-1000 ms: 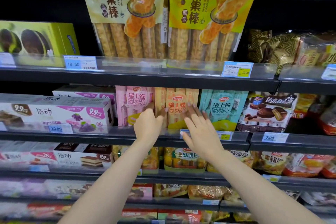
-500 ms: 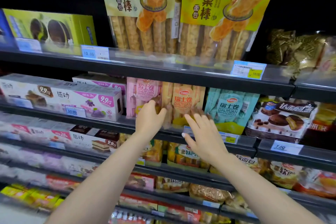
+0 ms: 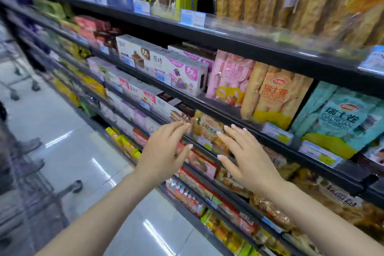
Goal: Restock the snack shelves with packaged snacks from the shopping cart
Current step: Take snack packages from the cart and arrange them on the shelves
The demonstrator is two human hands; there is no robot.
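Head view: both hands hang empty in front of the shelves, left hand (image 3: 164,151) and right hand (image 3: 247,158) with fingers loosely spread, holding nothing. Above the right hand, the orange Swiss roll pack (image 3: 274,97) stands on the shelf edge (image 3: 226,114), pink pack (image 3: 228,77) to its left, teal pack (image 3: 340,118) to its right. Far left of it, blurred, probably a cart's wheels (image 3: 35,87) on glossy floor (image 3: 68,122).

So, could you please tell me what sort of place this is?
Most likely a supermarket snack aisle: long black shelves packed with bagged Swiss rolls, price tags along the edges, and what looks like a shopping cart on the shiny floor.
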